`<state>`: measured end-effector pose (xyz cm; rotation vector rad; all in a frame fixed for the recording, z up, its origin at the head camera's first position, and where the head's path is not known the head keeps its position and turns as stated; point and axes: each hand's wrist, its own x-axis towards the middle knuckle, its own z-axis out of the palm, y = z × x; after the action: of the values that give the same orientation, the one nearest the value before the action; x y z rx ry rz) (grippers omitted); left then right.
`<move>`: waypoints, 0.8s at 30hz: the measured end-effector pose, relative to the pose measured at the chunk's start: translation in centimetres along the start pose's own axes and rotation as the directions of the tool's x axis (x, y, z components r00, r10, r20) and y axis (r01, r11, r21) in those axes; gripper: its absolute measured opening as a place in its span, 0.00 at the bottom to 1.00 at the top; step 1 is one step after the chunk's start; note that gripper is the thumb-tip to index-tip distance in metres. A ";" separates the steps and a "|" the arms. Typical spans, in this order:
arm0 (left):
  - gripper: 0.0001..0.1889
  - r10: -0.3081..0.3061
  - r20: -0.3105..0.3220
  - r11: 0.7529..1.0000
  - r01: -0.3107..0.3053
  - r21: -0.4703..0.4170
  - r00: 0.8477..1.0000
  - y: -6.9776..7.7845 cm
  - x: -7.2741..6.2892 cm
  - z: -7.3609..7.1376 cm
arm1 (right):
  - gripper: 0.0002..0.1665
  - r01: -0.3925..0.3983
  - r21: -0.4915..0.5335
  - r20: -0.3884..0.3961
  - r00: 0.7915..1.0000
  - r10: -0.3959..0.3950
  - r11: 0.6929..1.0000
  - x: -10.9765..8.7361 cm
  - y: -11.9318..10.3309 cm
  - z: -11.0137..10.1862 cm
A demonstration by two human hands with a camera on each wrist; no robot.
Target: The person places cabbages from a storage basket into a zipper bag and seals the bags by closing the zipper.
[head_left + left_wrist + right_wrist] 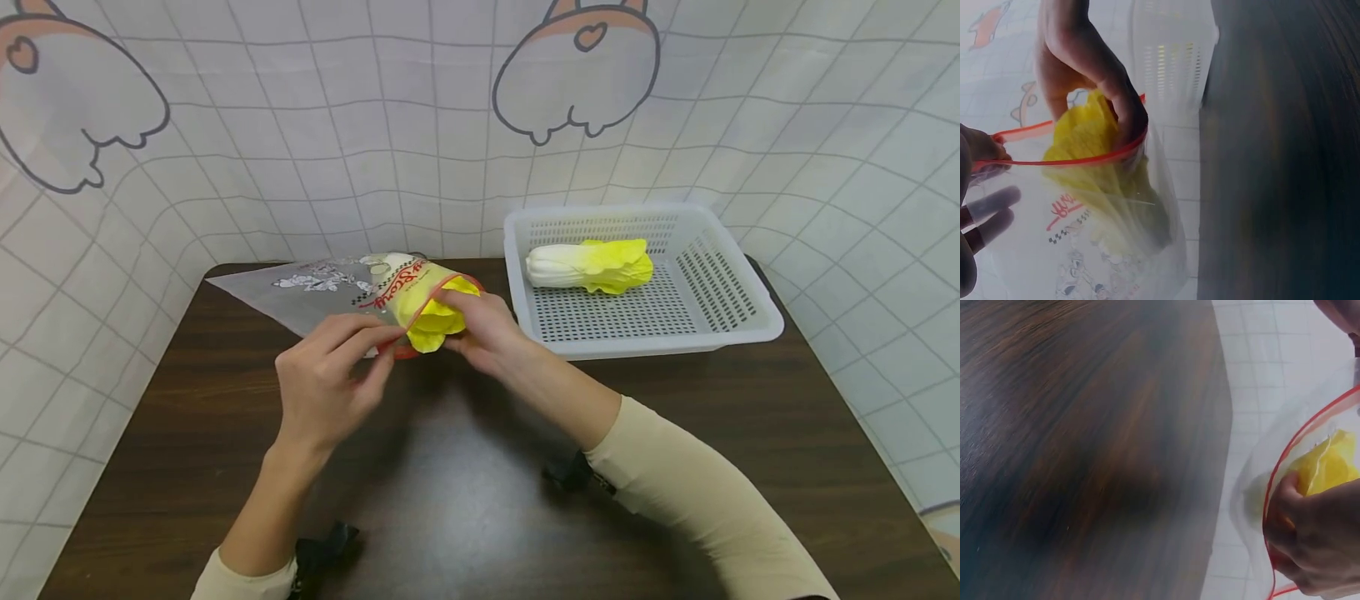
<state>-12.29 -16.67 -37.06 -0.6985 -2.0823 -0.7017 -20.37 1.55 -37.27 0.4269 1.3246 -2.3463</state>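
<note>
Right hand [483, 329] on cabbage [437, 323], left hand [330, 367] on bag [318, 287].
Your right fingers grip the cabbage's leaf end; your left pinch the bag's red rim [1066, 163]. Cabbage sits mostly inside the bag, near the table [465, 508]'s far edge, left of the basket [652, 343]. Probably light, leaves soft: hold loosely. Film looks limp, likely slippery; take it by the rim.

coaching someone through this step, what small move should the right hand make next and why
Probably ease the yellow-leaved vegetable slightly deeper into the clear bag with the right hand: its leaf tips poke out past the red rim, that hand's fingers reach into the opening, and the left hand pinches the rim, which should help steady it.
</note>
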 end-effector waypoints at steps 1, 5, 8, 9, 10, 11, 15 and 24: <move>0.08 -0.004 0.008 1.000 0.004 -0.001 1.000 0.1 0.0 0.0 | 0.27 0.011 0.013 -0.003 1.000 -0.011 1.000 0.1 0.1 0.2; 0.09 -0.031 0.069 1.000 0.031 -0.004 0.997 0.5 0.0 0.2 | 0.24 0.068 0.069 -0.024 0.997 -0.067 0.995 0.7 0.4 1.0; 0.09 -0.044 0.098 0.999 0.043 0.011 0.994 0.6 0.0 0.2 | 0.23 0.102 0.103 -0.034 0.994 -0.099 0.989 1.0 0.6 1.6; 0.09 -0.045 0.103 0.999 0.044 0.016 0.994 0.6 0.0 0.2 | 0.23 0.109 0.100 -0.028 0.994 -0.107 0.989 1.1 0.6 1.8; 0.09 -0.044 0.101 0.999 0.042 0.018 0.994 0.5 -0.1 0.2 | 0.23 0.117 0.083 -0.023 0.993 -0.115 0.990 1.2 0.6 2.0; 0.09 -0.044 0.099 0.999 0.043 0.017 0.994 0.5 -0.1 0.1 | 0.23 0.127 0.054 -0.017 0.992 -0.126 0.990 1.3 0.7 2.1; 0.09 -0.052 0.093 0.999 0.053 -0.009 0.994 0.2 -0.1 0.1 | 0.25 0.159 -0.082 0.014 0.987 -0.159 0.984 1.6 0.8 2.2; 0.09 -0.074 0.050 0.996 0.076 -0.045 0.996 -0.2 0.0 -0.2 | 0.25 0.139 -0.204 0.043 0.990 -0.133 0.969 1.9 0.9 1.8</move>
<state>-12.28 -16.92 -36.99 -0.6723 -2.1519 -0.7852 -21.67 -0.87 -37.90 0.2447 1.6098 -2.2804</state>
